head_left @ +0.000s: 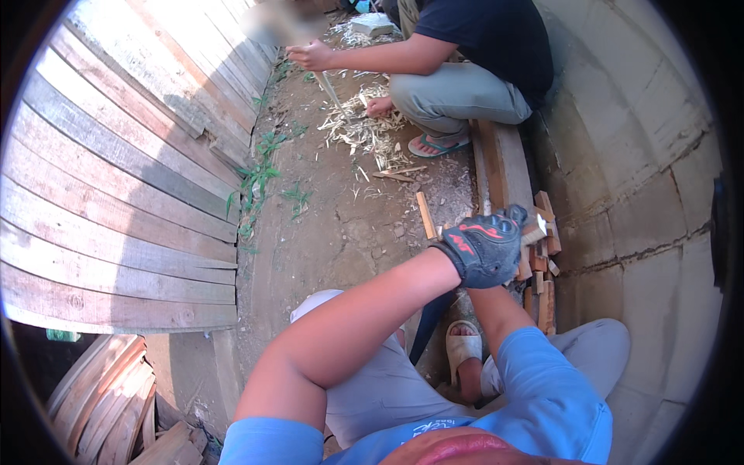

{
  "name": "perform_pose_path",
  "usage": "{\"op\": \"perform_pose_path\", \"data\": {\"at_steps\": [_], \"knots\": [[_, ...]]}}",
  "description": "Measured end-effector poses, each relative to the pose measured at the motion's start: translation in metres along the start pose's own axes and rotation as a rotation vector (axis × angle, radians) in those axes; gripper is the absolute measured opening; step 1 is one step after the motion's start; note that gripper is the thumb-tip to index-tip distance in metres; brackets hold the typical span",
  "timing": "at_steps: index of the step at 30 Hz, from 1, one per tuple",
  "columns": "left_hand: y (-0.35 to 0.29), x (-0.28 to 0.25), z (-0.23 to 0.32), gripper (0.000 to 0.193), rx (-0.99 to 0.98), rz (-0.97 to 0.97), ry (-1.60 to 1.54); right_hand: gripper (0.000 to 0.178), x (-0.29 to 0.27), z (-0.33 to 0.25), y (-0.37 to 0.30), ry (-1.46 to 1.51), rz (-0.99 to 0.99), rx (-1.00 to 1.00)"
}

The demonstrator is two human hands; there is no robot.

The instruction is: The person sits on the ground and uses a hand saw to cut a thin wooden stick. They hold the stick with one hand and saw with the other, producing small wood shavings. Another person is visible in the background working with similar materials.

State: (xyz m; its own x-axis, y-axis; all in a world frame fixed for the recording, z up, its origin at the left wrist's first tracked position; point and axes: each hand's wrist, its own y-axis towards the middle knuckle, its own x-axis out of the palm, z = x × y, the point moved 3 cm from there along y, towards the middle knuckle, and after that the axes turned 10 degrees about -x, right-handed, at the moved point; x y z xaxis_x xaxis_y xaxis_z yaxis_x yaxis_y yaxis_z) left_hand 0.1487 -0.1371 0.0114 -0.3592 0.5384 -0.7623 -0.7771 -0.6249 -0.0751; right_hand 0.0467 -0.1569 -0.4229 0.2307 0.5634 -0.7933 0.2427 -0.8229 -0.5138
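My left hand [486,246], in a dark glove with red markings, reaches across to the right and is closed. A pale piece of wood [535,230] sticks out beyond its knuckles, and the glove appears wrapped round it. My right forearm [497,311] rises under the glove, which hides the right hand; whether its fingers grip anything does not show. A narrow stick of wood [425,215] stands tilted just left of the glove. Below the glove, a long dark blue object [431,327] slants between my legs; its kind is unclear.
Wood offcuts [547,291] are piled beside the block wall [651,209] at right. Ahead, a co-worker [465,70] squats among wood shavings [360,128], holding a thin pale strip [328,89]. A plank fence [116,201] runs along the left; curved wood pieces [105,391] lie at lower left.
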Motion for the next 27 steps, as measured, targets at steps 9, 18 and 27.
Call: {"op": "perform_pose_path", "data": {"at_steps": [9,18,27], "knots": [[0.004,-0.041,-0.054,0.068,-0.259,0.087,0.263,0.047,-0.103,-0.050,-0.099,0.120,-0.307,-0.331],[0.014,-0.071,-0.046,0.070,-0.381,0.045,0.262,0.046,-0.141,-0.124,-0.300,0.282,0.036,-0.275],[0.009,-0.045,-0.095,0.079,-0.318,0.036,0.344,0.037,-0.239,-0.150,-0.532,0.625,0.688,0.203]]}}
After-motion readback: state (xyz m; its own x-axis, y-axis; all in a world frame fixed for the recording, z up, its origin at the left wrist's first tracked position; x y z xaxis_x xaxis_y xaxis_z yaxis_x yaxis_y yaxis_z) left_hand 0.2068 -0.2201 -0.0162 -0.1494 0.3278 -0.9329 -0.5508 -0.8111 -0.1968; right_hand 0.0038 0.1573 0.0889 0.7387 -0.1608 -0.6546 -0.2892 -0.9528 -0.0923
